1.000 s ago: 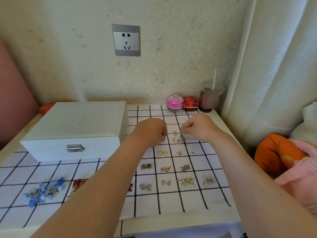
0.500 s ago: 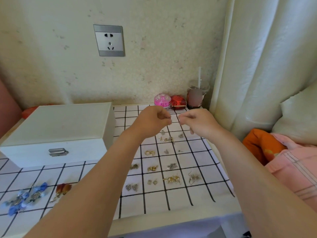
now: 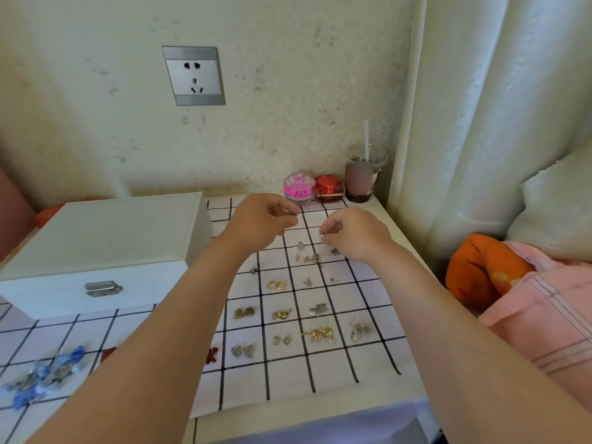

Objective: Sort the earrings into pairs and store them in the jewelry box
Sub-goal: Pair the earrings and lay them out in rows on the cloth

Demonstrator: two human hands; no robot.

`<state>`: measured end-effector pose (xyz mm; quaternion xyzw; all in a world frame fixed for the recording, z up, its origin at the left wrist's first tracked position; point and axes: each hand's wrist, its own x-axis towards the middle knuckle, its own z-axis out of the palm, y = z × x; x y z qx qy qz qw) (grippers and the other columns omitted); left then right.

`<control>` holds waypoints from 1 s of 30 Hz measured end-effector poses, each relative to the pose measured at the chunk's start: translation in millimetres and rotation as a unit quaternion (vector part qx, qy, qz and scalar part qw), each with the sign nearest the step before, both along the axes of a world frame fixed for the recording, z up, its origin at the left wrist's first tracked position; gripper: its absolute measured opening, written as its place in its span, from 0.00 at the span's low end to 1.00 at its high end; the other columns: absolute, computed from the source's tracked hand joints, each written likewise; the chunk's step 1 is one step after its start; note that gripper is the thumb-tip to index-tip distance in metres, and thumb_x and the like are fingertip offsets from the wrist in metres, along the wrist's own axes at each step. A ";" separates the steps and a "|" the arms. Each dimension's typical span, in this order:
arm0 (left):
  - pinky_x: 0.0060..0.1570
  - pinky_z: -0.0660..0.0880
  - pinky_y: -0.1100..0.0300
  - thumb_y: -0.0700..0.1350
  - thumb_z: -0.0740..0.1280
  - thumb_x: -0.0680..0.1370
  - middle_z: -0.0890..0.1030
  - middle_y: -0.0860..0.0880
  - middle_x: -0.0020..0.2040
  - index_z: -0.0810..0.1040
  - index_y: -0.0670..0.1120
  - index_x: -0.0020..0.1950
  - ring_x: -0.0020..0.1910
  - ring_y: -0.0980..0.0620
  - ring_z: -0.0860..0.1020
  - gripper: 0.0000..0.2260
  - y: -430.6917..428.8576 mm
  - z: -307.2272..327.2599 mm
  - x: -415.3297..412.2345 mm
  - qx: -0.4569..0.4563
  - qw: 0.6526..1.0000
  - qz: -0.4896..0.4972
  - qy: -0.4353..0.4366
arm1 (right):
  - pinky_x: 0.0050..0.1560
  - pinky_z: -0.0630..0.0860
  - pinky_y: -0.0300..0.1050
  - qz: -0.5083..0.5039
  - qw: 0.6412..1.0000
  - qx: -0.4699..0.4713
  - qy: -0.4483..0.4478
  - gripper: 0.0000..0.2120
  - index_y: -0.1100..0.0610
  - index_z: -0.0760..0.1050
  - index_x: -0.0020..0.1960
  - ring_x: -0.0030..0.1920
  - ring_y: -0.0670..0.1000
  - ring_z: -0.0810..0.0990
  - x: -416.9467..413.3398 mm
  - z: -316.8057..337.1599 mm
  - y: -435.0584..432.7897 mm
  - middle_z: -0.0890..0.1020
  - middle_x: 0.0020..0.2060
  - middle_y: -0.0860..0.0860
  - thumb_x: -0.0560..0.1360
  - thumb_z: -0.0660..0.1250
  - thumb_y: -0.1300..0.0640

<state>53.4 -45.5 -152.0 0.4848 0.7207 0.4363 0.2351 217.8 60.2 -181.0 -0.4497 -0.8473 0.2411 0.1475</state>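
I hold both hands up over the far squares of the checked cloth, I think so I can compare two pieces side by side. My left hand pinches a small earring between thumb and forefinger, the other fingers curled. My right hand pinches a second tiny piece the same way. Both are too small to tell whether they match. The sorted pairs lie in separate squares nearer me, with loose pieces just below my hands. The jewelry box sits closed to my left, well apart from either pinch.
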 end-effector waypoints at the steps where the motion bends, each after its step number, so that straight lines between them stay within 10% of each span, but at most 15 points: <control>1: 0.28 0.71 0.70 0.41 0.74 0.75 0.83 0.51 0.37 0.83 0.50 0.46 0.35 0.55 0.78 0.04 -2.6 0.6 -2.8 -0.011 1.000 -0.003 0.004 | 0.48 0.76 0.44 0.006 1.000 0.005 -0.022 0.04 0.42 0.81 0.45 0.47 0.44 0.82 -0.8 -1.3 -0.4 0.82 0.42 0.39 0.73 0.73 0.50; 9: 0.35 0.72 0.68 0.45 0.71 0.76 0.84 0.56 0.41 0.84 0.52 0.45 0.35 0.58 0.80 0.03 -11.7 12.5 -21.4 -0.029 0.999 0.005 0.033 | 0.49 0.74 0.45 0.052 0.995 0.056 -0.072 0.10 0.42 0.81 0.57 0.52 0.46 0.78 -13.7 8.8 -7.6 0.79 0.51 0.41 0.75 0.71 0.49; 19: 0.37 0.73 0.63 0.44 0.69 0.75 0.83 0.56 0.44 0.79 0.55 0.54 0.36 0.59 0.80 0.09 -23.1 19.7 -39.9 -0.021 0.992 0.028 0.118 | 0.51 0.79 0.47 0.123 0.981 0.041 -0.147 0.04 0.46 0.86 0.46 0.47 0.45 0.82 -44.6 15.8 -33.1 0.85 0.43 0.41 0.72 0.74 0.52; 30: 0.53 0.78 0.55 0.48 0.74 0.73 0.83 0.59 0.42 0.82 0.58 0.40 0.46 0.58 0.80 0.05 -8.5 -9.3 -21.2 -0.113 0.972 -0.023 0.206 | 0.56 0.77 0.44 0.113 0.991 -0.060 0.028 0.05 0.49 0.86 0.49 0.49 0.43 0.82 -33.1 13.1 -8.3 0.85 0.46 0.42 0.76 0.72 0.56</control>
